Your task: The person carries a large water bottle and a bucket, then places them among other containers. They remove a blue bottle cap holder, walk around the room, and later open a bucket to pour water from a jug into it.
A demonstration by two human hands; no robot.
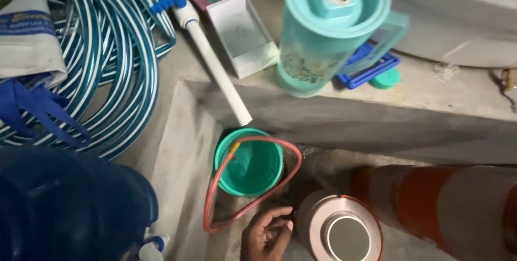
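At the far left a coiled teal-and-white hose (116,51) lies on the concrete ledge (431,91), with a folded printed sack (27,32) resting on it. Below it, at the near left, stands a dark blue drum (70,207). A white pipe with a blue tap (207,51) slants down from the ledge toward a small green bucket (249,161) in the sunken concrete basin. A thin red tube (215,185) loops around and into the bucket. Just near of the loop, one hand (266,234) shows at the bottom edge; which hand it is cannot be told. Its fingers are loosely curled, half open, holding nothing, the fingertips close to a round metal-topped container (339,231). On the ledge beyond sit a white tray (242,35) and a teal lidded jug (328,29). An orange cylinder (431,202) lies at the right.
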